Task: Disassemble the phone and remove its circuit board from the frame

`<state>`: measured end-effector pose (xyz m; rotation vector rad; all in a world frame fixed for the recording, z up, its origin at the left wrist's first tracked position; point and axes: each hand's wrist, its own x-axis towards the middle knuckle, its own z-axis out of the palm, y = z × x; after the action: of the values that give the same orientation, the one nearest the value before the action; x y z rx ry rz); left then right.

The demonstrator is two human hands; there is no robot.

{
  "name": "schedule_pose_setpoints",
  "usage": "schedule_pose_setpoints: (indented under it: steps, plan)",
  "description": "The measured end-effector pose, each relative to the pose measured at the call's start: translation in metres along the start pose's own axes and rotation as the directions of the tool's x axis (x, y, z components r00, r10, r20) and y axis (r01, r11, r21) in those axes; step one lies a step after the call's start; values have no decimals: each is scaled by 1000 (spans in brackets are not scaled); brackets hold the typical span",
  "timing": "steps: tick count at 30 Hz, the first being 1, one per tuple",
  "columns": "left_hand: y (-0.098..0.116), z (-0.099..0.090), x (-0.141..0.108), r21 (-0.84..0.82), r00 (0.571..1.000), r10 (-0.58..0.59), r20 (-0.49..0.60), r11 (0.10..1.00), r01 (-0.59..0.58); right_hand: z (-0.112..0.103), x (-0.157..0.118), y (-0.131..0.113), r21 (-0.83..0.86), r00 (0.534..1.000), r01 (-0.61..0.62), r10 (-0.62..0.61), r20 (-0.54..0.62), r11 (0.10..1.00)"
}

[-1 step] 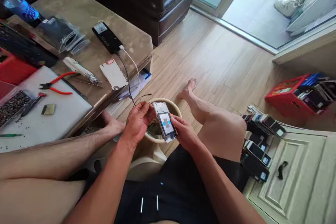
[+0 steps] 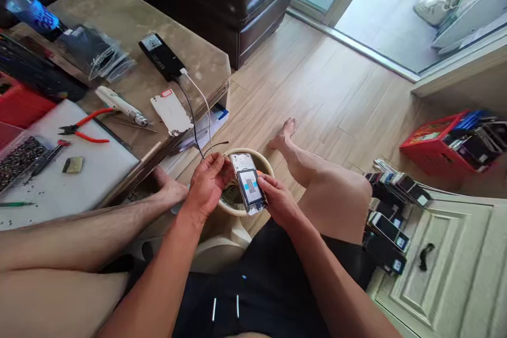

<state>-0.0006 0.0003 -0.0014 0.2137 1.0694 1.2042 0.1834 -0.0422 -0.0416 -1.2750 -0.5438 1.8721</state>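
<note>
A phone (image 2: 249,184) sits between both hands above a bowl (image 2: 264,162), table (image 2: 119,21) to the left.

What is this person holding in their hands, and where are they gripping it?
An opened phone with its back off, held over a bowl. The left hand grips its upper left edge; the right hand grips its lower right edge.

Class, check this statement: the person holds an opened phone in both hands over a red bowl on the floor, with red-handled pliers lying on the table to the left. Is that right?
Not quite. The bowl is cream-coloured, not red, as the head view shows. The rest holds: left hand and right hand hold the opened phone over it, and red-handled pliers lie on the table to the left.
</note>
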Motion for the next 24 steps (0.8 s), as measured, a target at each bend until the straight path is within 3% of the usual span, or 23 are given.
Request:
schedule_pose_setpoints:
  steps: [8, 12, 20, 24]
  plan:
    - [-2, -17, 14, 121, 988, 110, -105, 988, -97, -4, -2, 1, -108, 996, 82, -87, -34, 991]
    - [-12, -27, 20, 241, 982, 118, -148, 967, -80, -2, -2, 0, -146, 993, 96, -104, -50, 985]
    - [-39, -38, 24, 372, 987, -38, -157, 923, 95, -5, 5, 6, -216, 993, 66, -85, -80, 974]
    - [-51, -39, 20, 358, 973, -185, -140, 906, 224, -6, 14, 16, -272, 995, 21, -48, -92, 962]
